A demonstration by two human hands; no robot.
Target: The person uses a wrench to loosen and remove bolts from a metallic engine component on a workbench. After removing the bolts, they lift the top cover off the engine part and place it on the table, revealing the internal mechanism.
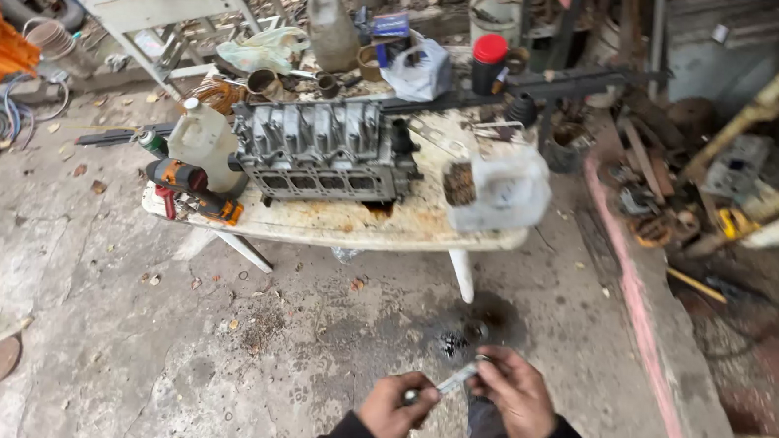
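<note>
Both hands are holding one slim, shiny metal rod (450,380) at six o'clock, low above the cracked, stained concrete floor (179,341). The left hand (395,409) is closing its grip around the rod's lower end, fingers curled tight; the right hand (517,394) is pinching the upper end, fingers together on it. At twelve o'clock, well apart, one grimy white desk (354,224) is carrying one ribbed grey engine block (322,149), one cloudy plastic jug (202,141), one orange-black drill (192,190) and one translucent tub (498,189).
</note>
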